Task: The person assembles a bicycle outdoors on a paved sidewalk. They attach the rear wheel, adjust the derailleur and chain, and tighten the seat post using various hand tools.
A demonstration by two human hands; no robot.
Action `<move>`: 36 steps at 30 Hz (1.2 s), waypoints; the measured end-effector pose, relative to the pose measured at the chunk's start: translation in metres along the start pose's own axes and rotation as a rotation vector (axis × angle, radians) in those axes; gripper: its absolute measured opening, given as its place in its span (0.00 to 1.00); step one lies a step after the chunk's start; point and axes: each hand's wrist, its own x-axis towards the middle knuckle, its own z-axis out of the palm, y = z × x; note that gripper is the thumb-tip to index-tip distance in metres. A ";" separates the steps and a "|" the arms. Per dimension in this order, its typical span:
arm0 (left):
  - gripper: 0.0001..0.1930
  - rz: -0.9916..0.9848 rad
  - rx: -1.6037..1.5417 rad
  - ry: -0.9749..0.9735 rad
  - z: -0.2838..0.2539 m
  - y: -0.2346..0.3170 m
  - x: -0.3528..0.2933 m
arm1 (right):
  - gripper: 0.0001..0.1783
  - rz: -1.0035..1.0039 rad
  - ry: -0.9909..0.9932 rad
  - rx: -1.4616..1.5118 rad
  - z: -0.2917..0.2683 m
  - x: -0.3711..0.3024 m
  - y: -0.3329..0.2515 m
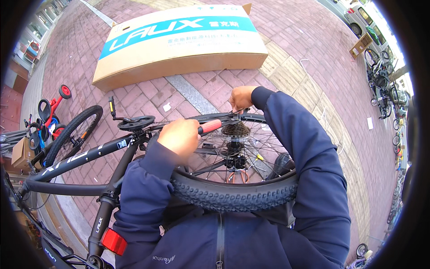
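Observation:
A black bicycle lies tilted on its side in front of me, its rear wheel's tyre [233, 197] close to my body. My left hand [181, 138] is closed round a tool with a red handle [210, 126]; its metal end points right, above the sprocket cassette [236, 130], and I cannot tell its exact kind. Just beyond the cassette, my right hand [242, 97] pinches at a small dark part by the far side of the wheel. What its fingertips hold is too small to name. The crank and chainring [136, 123] sit left of my left hand.
A long cardboard box [179, 47] with a blue band lies on the brick paving beyond the bicycle. At left are the black front wheel [74, 134] and a red children's ride-on [56, 105]. Parked bicycles [383, 85] line the right, and a red reflector [114, 242] is near my left elbow.

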 end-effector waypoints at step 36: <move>0.12 -0.017 -0.029 -0.023 -0.005 0.001 -0.005 | 0.12 0.006 -0.090 -0.308 -0.001 0.012 -0.016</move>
